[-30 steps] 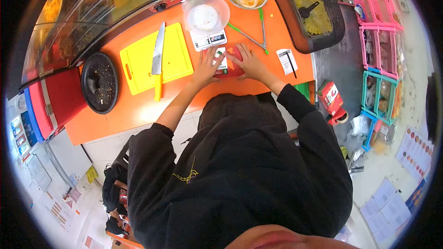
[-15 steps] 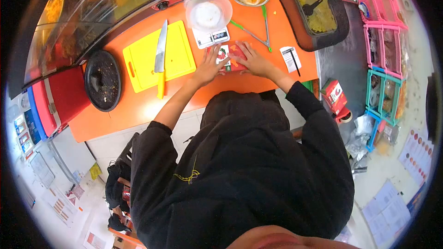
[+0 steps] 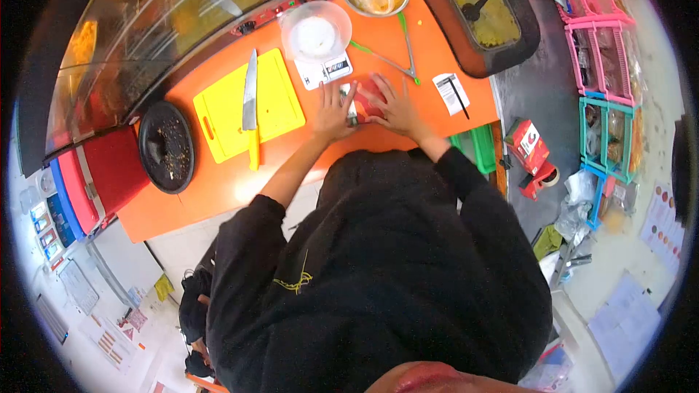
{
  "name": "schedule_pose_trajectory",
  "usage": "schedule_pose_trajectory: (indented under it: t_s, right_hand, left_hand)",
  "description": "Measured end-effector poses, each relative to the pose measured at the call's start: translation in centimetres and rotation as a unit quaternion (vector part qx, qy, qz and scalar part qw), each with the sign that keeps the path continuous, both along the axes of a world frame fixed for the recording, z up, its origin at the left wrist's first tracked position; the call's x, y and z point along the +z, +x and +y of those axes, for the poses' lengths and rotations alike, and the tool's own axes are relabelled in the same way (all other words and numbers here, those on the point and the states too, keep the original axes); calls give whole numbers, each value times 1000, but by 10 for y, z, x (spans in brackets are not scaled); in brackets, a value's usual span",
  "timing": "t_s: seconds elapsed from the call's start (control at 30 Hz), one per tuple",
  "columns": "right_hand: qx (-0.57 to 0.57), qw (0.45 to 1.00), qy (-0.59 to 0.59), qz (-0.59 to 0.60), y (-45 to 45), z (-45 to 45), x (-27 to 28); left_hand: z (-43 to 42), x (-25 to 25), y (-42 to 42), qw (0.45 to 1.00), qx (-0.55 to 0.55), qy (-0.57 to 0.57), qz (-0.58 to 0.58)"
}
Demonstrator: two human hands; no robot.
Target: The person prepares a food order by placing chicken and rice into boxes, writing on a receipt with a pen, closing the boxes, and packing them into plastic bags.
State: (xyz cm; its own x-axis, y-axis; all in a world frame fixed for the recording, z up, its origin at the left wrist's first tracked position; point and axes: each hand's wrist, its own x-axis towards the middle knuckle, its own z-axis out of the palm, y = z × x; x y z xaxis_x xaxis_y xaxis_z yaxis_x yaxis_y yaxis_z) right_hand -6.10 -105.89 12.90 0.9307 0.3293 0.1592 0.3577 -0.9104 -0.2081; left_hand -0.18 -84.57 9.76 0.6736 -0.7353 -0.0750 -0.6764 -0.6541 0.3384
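Red printed carton [image 3: 362, 109] lies near front edge of orange table [image 3: 218, 191]. I see yellow cutting board [image 3: 218, 113] to its left, clear plastic bowl [image 3: 314, 35] on white digital scale [image 3: 313, 75] just beyond. Left hand [image 3: 334, 116] and right hand [image 3: 398, 113] both on carton, fingers spread open.

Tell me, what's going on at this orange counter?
A person has the left hand and right hand spread over a red packet on the counter. Just beyond it, a clear bowl sits on a white scale. To the left, a knife lies across a yellow cutting board; tongs lie ahead of the right hand.
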Motion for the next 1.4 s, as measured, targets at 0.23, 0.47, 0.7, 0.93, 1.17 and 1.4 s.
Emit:
schedule_pose_trajectory:
  t_s: [0.23, 0.47, 0.7, 0.93, 1.17, 1.4]
  right_hand:
    - [-268, 643, 620, 362, -70, 2, -28]
    - [-300, 651, 621, 317, -92, -18, -16]
    - [-450, 649, 603, 111, -146, -65, 50]
    - [-401, 309, 862, -25, -248, -118, 96]
    - [-440, 237, 852, -156, -369, -197, 121]
    - [-510, 486, 699, -118, -510, -288, 79]
  left_hand:
    - [-37, 10, -17, 991, 94, -68, -66]
    - [-88, 74, -55, 979, 67, -130, -144]
    - [-181, 121, -80, 967, -75, -182, -163]
    - [-284, 152, -158, 928, -268, -196, -166]
    - [-378, 162, -264, 912, -363, -163, -97]
    - [-466, 187, -378, 895, -414, -166, 1]
